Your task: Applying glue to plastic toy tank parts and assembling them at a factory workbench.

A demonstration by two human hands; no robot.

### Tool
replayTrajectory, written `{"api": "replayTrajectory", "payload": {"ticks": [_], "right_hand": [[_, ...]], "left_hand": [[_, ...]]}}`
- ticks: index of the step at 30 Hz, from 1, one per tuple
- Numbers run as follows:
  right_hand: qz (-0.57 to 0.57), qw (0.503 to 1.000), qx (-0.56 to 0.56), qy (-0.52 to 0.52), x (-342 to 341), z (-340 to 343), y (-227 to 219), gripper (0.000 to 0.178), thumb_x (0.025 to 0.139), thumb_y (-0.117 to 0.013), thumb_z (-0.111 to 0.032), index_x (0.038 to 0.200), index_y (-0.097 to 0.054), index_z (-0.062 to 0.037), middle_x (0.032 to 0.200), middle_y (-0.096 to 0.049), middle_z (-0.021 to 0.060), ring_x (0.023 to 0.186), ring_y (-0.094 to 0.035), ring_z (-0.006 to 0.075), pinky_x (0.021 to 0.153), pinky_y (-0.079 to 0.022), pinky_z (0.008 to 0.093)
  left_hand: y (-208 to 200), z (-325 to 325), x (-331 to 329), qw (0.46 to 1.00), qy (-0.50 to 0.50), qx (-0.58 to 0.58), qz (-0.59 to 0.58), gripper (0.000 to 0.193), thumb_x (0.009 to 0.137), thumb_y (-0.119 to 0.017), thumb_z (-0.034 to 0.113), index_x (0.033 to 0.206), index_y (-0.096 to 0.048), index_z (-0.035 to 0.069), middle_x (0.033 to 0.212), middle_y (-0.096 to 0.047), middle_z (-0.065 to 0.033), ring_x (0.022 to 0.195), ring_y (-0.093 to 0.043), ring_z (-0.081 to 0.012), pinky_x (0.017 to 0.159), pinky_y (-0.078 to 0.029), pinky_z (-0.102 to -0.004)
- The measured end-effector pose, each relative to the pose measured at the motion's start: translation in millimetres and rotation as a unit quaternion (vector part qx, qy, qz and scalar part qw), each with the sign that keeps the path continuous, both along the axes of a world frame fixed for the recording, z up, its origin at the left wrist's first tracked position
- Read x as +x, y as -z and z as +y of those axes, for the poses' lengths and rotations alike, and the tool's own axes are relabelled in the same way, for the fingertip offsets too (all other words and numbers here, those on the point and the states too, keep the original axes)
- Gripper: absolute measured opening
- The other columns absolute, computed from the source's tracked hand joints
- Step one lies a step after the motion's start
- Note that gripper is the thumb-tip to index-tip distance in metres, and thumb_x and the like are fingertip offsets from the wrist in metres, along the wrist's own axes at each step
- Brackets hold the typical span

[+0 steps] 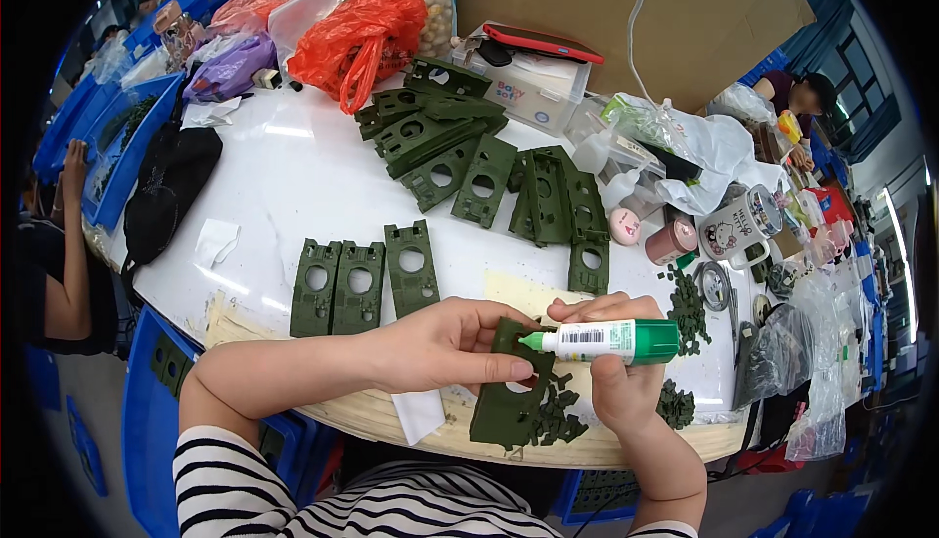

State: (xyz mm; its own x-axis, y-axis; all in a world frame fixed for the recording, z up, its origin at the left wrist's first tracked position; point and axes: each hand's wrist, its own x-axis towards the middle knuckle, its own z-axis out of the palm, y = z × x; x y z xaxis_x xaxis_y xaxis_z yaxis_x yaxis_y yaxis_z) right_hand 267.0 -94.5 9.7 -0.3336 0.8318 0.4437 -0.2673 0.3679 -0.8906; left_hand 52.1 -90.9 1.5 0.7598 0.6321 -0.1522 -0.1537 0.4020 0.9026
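Observation:
My left hand (435, 347) grips a dark green plastic toy tank hull (501, 415) with a round hole, tilted above the table's near edge. In my right hand (626, 386) lies a white glue bottle (595, 340) with a green base, held sideways. Its green nozzle points left and is at the upper part of the hull; whether it touches is hard to tell. A heap of small green plastic pieces (558, 419) lies just right of the hull. Left of my hands, three similar hulls (359, 284) stand in a row on the table.
More green hulls (482, 181) are piled at the table's middle and back. Small green parts (688, 313) lie to the right, near a white mug (736, 230) and a pink jar (671, 242). A red plastic bag (362, 34) and a black cap (171, 191) occupy the left side.

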Motion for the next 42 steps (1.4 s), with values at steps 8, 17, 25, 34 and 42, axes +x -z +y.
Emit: {"api": "replayTrajectory", "payload": {"ticks": [8,17,25,34,42], "right_hand": [[-0.006,1.000,-0.009,0.010,-0.2,-2.1,4.9,0.037,0.086,-0.067,-0.023,0.106,-0.048,0.0011,0.100,-0.057,0.0171,0.098,-0.061,0.0296,0.089,-0.051,0.0422],[-0.015,1.000,0.008,0.025,-0.4,-2.5,7.7,0.038,0.085,-0.068,-0.020,0.108,-0.048,0.0017,0.102,-0.054,0.0161,0.098,-0.061,0.0299,0.089,-0.051,0.0422],[-0.038,0.999,0.016,0.026,0.6,-3.0,6.7,0.040,0.084,-0.069,-0.024,0.108,-0.048,0.0013,0.105,-0.055,0.0168,0.099,-0.061,0.0305,0.088,-0.050,0.0412],[-0.034,0.999,0.012,0.024,0.4,-2.9,7.2,0.040,0.084,-0.069,-0.024,0.108,-0.048,0.0010,0.105,-0.055,0.0164,0.099,-0.061,0.0301,0.088,-0.050,0.0408],[-0.021,0.999,0.000,0.032,-1.2,-4.2,6.3,0.040,0.085,-0.068,-0.025,0.108,-0.048,0.0012,0.102,-0.057,0.0163,0.100,-0.061,0.0299,0.089,-0.050,0.0413]], "left_hand": [[-8.2,2.5,-1.9,1.000,0.012,-0.005,0.010,0.050,0.092,-0.060,0.017,0.137,-0.041,0.010,0.111,-0.061,-0.0026,0.094,-0.061,-0.0089,0.064,-0.046,-0.0189],[-13.0,1.2,-0.8,1.000,-0.002,-0.010,-0.001,0.047,0.092,-0.059,0.012,0.134,-0.041,0.003,0.111,-0.060,-0.0064,0.094,-0.061,-0.0113,0.080,-0.048,-0.0233],[-7.9,0.8,-0.3,1.000,-0.008,0.002,-0.013,0.047,0.092,-0.059,0.014,0.133,-0.041,0.001,0.108,-0.060,-0.0060,0.093,-0.061,-0.0107,0.076,-0.048,-0.0227],[-9.3,0.7,-1.0,1.000,-0.007,0.003,-0.007,0.045,0.092,-0.060,0.017,0.130,-0.043,0.000,0.105,-0.062,-0.0056,0.092,-0.061,-0.0104,0.072,-0.048,-0.0219],[-9.5,0.6,-1.2,1.000,-0.008,0.005,0.001,0.045,0.092,-0.060,0.016,0.130,-0.043,0.000,0.104,-0.062,-0.0057,0.091,-0.061,-0.0105,0.072,-0.048,-0.0223]]}}
